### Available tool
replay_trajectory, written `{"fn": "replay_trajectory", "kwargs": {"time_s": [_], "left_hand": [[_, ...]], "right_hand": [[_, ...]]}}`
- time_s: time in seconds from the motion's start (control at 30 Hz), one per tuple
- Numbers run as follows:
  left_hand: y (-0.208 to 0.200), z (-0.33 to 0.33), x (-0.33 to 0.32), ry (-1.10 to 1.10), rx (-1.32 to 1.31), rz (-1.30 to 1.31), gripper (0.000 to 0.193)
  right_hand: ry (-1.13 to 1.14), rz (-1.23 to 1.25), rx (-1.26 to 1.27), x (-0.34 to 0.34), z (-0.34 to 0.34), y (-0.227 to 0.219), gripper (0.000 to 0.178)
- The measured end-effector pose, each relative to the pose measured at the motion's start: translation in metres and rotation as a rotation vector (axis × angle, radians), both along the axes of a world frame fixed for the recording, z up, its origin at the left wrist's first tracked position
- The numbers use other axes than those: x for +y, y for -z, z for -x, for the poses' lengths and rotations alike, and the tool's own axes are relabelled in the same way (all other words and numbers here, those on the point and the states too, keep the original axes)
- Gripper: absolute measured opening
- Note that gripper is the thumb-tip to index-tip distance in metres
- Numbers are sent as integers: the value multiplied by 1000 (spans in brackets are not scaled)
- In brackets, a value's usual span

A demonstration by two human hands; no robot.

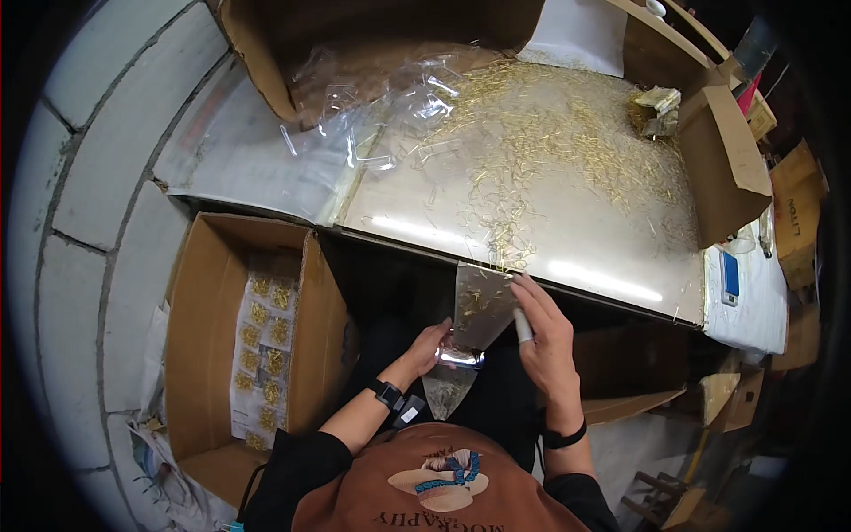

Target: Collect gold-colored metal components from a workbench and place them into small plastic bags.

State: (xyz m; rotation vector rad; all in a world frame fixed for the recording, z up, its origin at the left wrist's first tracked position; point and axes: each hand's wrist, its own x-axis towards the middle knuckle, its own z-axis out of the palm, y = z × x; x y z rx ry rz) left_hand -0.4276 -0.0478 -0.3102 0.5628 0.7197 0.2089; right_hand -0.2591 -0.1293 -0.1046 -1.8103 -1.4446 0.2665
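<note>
A sheet-like chute (483, 310) slopes down from the table's front edge toward my lap, with small gold-coloured metal pieces (479, 300) on it. My left hand (431, 347) is closed on a shiny clear plastic pack (461, 357) at the chute's lower end; its exact shape is hard to make out. Along the chute's right edge lies my right hand (545, 330), fingers stretched out, a white cover on one finger. The hand holds nothing visible. Many more gold metal pieces, thin and some hook-shaped, are scattered over the pale tabletop (417, 208).
Left of me stands an open cardboard box (199, 355) holding several clear packs (270, 359) of gold pieces. Empty clear plastic packs (355, 106) lie at the table's back left. Cardboard walls (722, 168) edge the table. A blue device (729, 275) sits at the right.
</note>
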Motion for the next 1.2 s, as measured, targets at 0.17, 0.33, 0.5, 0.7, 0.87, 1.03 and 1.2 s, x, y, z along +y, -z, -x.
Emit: {"fn": "replay_trajectory", "kwargs": {"time_s": [0.17,0.33,0.5,0.7,0.87,1.03,1.2], "left_hand": [[-17,-9,-7,40,-40,20,35],[-43,-5,-11,78,-39,4,37],[-32,-11,-12,21,-52,-9,39],[-19,-11,-10,52,-95,-20,38],[-34,-11,-13,48,-45,28,37],[-21,-5,-16,-24,-70,-42,39],[-21,8,-17,-14,-56,54,43]], "right_hand": [[-109,46,-252,39,-22,0,39],[63,146,-355,39,-29,19,38],[72,73,-340,39,-31,26,39],[-2,66,-325,36,-21,23,48],[15,53,-293,17,-3,22,51],[-139,89,-117,-25,30,23,43],[-56,188,144,-60,23,47,34]]}}
